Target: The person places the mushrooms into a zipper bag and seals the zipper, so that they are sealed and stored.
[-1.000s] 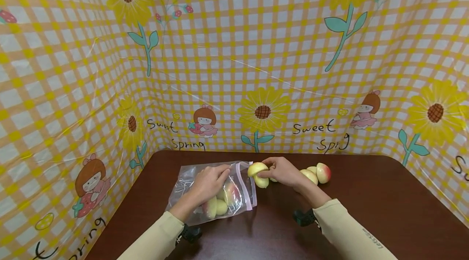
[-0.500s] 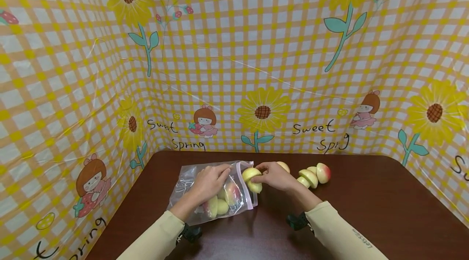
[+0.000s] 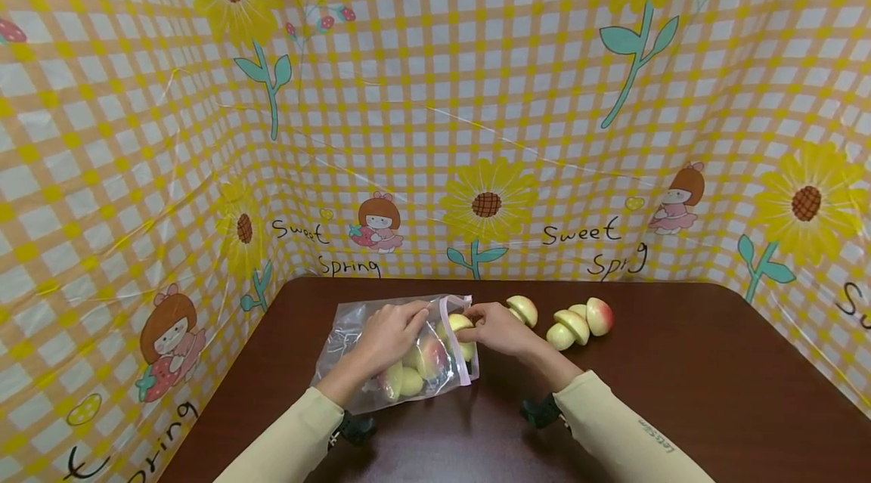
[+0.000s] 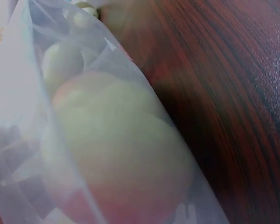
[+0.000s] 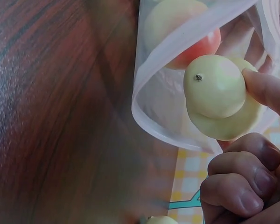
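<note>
A clear zip bag (image 3: 345, 326) with a pink-white strip at its mouth lies on the table, its mouth facing right. My left hand (image 3: 389, 333) holds the bag's upper side, and its fingers show through the plastic in the right wrist view. Several yellow toy mushrooms with reddish caps lie inside, such as one mushroom (image 3: 430, 359) near the mouth. My right hand (image 3: 502, 330) pinches another mushroom (image 5: 214, 86) between thumb and forefinger at the bag's mouth, the stem end turned to the right wrist camera. In the head view plastic partly covers this mushroom.
Right of the bag lie a loose mushroom (image 3: 522, 311), a second mushroom (image 3: 568, 329) and a red-capped mushroom (image 3: 600, 317). The dark wooden table (image 3: 680, 385) ends at a checked cloth wall (image 3: 408, 128) behind and at both sides.
My right hand has moved left, bringing its mushroom from outside the bag into the mouth. Loose mushrooms behind the hand have come into view. My left hand stays in place on the bag.
</note>
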### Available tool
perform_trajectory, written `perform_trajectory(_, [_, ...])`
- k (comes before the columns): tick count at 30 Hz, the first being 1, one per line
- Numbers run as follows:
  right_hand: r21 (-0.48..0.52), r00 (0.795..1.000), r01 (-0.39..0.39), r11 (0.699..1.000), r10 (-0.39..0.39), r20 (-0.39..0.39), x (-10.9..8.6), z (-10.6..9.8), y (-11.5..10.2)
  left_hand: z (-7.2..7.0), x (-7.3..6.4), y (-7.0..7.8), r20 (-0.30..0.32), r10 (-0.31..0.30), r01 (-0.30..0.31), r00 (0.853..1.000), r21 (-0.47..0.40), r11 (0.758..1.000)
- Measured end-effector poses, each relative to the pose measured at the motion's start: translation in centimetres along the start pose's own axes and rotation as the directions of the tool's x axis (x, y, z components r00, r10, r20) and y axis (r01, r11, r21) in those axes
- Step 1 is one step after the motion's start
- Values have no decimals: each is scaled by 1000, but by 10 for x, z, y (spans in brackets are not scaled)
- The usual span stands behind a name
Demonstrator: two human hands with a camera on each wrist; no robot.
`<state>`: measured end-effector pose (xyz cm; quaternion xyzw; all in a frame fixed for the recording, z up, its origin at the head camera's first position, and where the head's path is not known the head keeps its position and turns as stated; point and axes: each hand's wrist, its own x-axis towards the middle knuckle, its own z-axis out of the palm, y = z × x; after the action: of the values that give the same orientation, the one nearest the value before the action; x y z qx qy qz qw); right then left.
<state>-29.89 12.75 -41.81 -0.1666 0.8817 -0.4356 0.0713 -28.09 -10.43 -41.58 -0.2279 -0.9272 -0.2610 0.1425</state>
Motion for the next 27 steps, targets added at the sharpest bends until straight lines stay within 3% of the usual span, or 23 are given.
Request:
perform_trajectory(11, [-38, 1000, 13, 999, -14, -28, 4, 11, -7, 1, 2, 0, -5, 6, -6, 1000, 2, 1000])
perform_trajectory(19, [-88, 998, 59, 994, -57, 23, 13, 22, -10, 2, 2, 2, -14, 3, -3, 1000, 14, 1000])
perform_trajectory(27, [-47, 991, 108, 993, -104, 81, 14, 24, -11, 3, 3, 2, -24, 11, -11, 1000, 10, 1000])
